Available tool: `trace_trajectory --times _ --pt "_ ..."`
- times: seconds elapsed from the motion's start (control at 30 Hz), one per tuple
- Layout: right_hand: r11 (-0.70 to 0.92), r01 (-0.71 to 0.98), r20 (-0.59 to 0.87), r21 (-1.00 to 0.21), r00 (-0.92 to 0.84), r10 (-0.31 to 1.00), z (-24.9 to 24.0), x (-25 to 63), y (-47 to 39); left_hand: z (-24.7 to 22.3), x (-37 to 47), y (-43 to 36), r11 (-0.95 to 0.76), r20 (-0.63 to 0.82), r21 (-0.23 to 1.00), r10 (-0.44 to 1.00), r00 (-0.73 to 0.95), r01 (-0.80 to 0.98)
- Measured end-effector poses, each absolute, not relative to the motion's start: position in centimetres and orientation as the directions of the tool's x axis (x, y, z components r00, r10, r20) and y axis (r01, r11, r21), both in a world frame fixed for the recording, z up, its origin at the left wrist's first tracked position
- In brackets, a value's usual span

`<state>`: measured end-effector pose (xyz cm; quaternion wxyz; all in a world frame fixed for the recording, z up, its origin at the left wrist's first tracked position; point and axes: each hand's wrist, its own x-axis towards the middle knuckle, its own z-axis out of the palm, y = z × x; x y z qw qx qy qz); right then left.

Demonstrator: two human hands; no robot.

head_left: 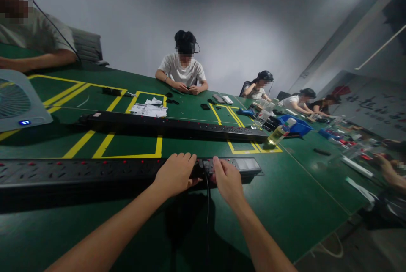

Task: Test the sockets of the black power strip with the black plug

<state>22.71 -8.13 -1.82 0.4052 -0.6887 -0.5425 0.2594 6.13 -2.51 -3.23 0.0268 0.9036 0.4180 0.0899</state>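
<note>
On the green tabletop (285, 204), the left hand (176, 174) lies on the near black power strip (95, 172), fingers curled over its top. Just right, the right hand (226, 181) touches the strip, fingers bent around a black cable (207, 204). Farther off lies a second power strip (171, 127).

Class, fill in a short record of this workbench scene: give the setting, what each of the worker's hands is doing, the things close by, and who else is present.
Setting: green table marked with yellow tape lines
Left hand: rests on top of the near power strip
Right hand: on the same strip, beside a black cable that hangs down from it
Nearby: second power strip farther back, white fan at left, bottle of yellow liquid, blue tray
Others: several people seated along the far side and right side
</note>
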Motion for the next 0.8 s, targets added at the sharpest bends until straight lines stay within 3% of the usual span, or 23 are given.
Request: trace_trajectory --times 0.1,0.17,0.23,0.4,0.8 --pt "-0.003 0.802 0.258 -0.597 0.195 0.946 -0.1 22.9 -6.2 -3.2 6.1 -2.5 -0.655 0.141 0.114 0.755 0.641 0.747" --pt "-0.002 0.909 0.191 -0.417 0.090 0.977 0.3 22.6 -4.5 -3.2 6.1 -2.4 -0.663 0.144 0.113 0.748 0.648 0.740" --pt "-0.017 0.949 0.074 -0.315 0.043 0.996 0.1 22.3 -2.9 -3.1 6.1 -2.4 -0.666 0.146 0.115 0.745 0.651 0.737" --pt "-0.043 0.961 -0.014 -0.273 0.041 0.999 -1.5 22.2 -1.1 -3.1 6.2 -2.4 -0.660 0.128 0.123 0.751 0.647 0.741" --pt "-0.033 0.963 -0.001 -0.269 0.034 0.999 -1.9 22.2 -0.7 -3.3 6.1 -2.2 -0.664 0.147 0.123 0.747 0.648 0.738"
